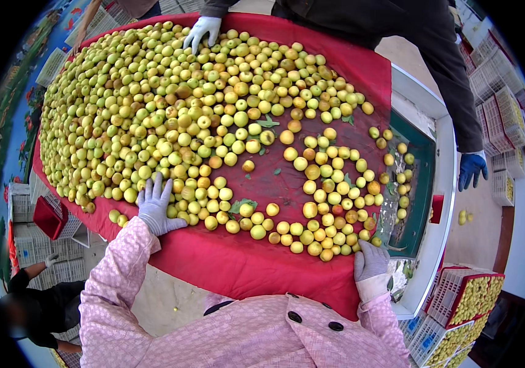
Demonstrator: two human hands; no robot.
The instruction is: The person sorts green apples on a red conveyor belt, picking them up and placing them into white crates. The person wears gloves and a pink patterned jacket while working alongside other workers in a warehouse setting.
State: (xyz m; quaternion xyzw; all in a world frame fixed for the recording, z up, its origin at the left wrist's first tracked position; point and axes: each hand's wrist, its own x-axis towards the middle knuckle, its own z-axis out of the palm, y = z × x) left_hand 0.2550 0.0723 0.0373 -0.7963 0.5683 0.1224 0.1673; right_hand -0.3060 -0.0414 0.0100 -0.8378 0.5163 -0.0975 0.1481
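A large heap of small yellow-green fruits [129, 115], which look like jujubes, spreads over a table covered with red cloth [253, 257]. My left hand [156, 209], in a grey knit glove, lies with fingers spread against the near edge of the heap. My right hand [371, 261], gloved alike, rests at the cloth's near right corner, touching or almost touching the last fruits of a looser group [331, 221]. No fruit shows in its grasp. Beyond the cloth's right edge, several fruits sit in a green-lined trough [412, 221] with a white metal frame [446, 184].
Across the table a co-worker's white-gloved hand [202, 32] touches the heap; their blue-gloved hand [472, 170] hangs beyond the trough. Fruit-filled plastic crates [462, 299] stand at lower right. Another person [51, 303] is at lower left near stacked crates [60, 248]. Green leaves [242, 205] lie among the fruits.
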